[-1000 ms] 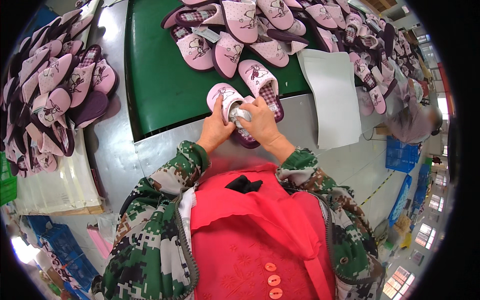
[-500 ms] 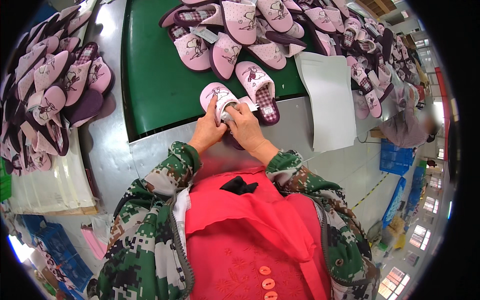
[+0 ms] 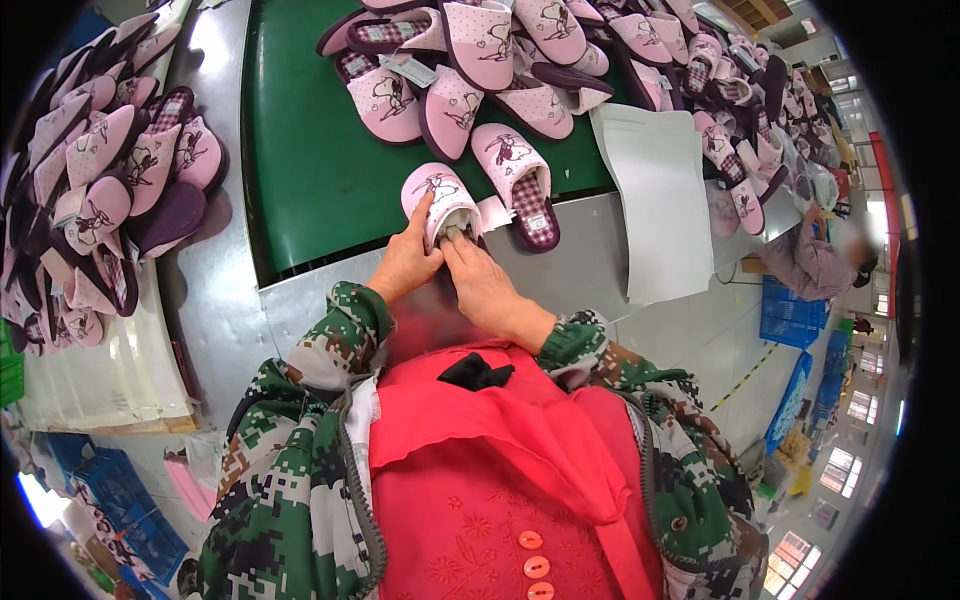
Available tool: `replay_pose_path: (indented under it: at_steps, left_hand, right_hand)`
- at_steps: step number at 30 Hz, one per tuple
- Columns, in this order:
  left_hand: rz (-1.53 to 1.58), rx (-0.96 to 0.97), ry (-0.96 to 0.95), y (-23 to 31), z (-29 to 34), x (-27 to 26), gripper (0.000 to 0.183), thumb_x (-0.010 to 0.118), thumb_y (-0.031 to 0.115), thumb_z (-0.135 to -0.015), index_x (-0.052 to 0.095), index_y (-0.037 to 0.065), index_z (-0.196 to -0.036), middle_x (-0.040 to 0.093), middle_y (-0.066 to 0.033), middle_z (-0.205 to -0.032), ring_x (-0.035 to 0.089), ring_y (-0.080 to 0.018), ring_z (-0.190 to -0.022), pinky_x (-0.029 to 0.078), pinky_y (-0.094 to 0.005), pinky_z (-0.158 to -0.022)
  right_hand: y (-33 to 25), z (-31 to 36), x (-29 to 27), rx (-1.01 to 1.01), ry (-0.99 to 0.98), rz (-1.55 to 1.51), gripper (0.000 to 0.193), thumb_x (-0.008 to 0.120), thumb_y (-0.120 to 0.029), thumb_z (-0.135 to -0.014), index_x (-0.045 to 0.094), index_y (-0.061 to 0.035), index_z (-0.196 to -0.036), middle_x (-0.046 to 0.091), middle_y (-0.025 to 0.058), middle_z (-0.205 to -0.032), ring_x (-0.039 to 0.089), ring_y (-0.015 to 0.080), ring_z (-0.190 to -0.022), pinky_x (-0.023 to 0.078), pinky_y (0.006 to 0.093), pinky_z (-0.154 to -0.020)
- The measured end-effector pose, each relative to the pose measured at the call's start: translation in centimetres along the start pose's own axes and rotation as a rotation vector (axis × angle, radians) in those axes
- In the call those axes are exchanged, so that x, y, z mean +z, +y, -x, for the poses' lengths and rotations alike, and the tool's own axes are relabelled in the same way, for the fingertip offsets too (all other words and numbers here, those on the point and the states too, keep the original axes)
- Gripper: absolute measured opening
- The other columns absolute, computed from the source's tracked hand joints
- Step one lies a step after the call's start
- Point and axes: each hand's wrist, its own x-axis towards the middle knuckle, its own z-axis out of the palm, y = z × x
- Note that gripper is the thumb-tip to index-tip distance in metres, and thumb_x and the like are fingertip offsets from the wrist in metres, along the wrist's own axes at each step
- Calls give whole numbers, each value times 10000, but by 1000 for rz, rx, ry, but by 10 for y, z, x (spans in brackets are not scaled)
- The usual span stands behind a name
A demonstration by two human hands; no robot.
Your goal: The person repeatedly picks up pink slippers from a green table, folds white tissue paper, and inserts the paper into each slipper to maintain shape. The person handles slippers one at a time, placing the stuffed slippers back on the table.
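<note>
A pink slipper (image 3: pixel 433 187) with a dark cartoon print lies at the green table's front edge, its opening toward me. My left hand (image 3: pixel 408 264) grips its left side, with the index finger stretched along the upper. The fingers of my right hand (image 3: pixel 487 287), held together, reach into the opening and press on a whitish crumpled wad of stuffing (image 3: pixel 456 221). Those fingertips are partly hidden inside. Just right of it rests the matching slipper (image 3: pixel 508 150), its checked insole showing, and a white tag (image 3: pixel 495 212) sits between the two.
More pink slippers (image 3: pixel 480 45) are heaped on the green surface (image 3: pixel 300 170) ahead. Another pile (image 3: pixel 100 215) covers the left side, and a further one (image 3: pixel 745 150) the far right. A white sheet (image 3: pixel 655 200) overhangs the metal edge. A person (image 3: pixel 812 255) is at the right.
My right hand has shifted slightly left and toward me, its fingers straighter at the slipper's opening. More of the whitish stuffing shows. My left hand stays on the slipper.
</note>
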Motion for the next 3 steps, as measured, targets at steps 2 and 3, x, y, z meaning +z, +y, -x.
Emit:
replay_pose_path:
  at_steps: [2, 3]
  left_hand:
    - [2, -27, -35, 1, 0, -1, 815, 536, 49, -741, 144, 239, -1429, 593, -144, -709, 588, -229, -570, 503, -330, -560]
    - [-11, -28, -39, 0, -1, -2, 817, 538, 56, -740, 142, 240, -1430, 605, -158, -744, 589, -226, -574, 505, -328, -563]
  right_hand:
    - [10, -9, 14, -3, 14, 54, 458, 515, -14, -740, 432, 41, -1187, 434, 226, -1224, 443, 386, -1123, 367, 415, -962]
    - [14, -19, 20, 16, 7, 59, 479, 530, -18, -731, 427, 36, -1196, 423, 223, -1239, 430, 391, -1136, 360, 432, -967]
